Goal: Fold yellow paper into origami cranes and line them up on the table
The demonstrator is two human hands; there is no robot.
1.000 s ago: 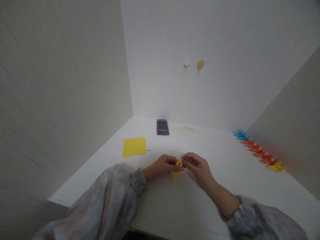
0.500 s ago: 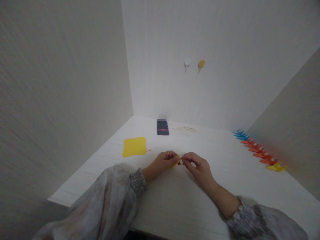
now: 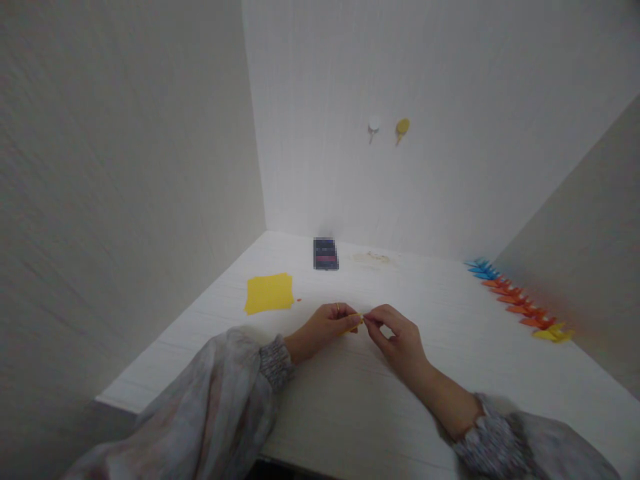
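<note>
Both of my hands meet over the middle of the white table point(image 3: 350, 413). My left hand point(image 3: 327, 327) and my right hand point(image 3: 395, 333) each pinch one end of a small folded yellow paper piece point(image 3: 356, 320), held low just above the tabletop. Only a thin sliver of the yellow paper shows between the fingertips. A ring sits on a finger of my left hand. Grey patterned sleeves cover both forearms.
A stack of yellow paper squares point(image 3: 269, 293) lies at the left, with a tiny orange scrap beside it. A dark phone point(image 3: 325, 254) rests near the back wall. A row of folded blue, orange and yellow paper pieces point(image 3: 517, 303) runs along the right wall. Two hooks point(image 3: 387, 128) hang on the back wall.
The yellow piece hung down between my fingers a second ago; now it is turned flat and mostly hidden in the pinch. My hands have shifted slightly away from me.
</note>
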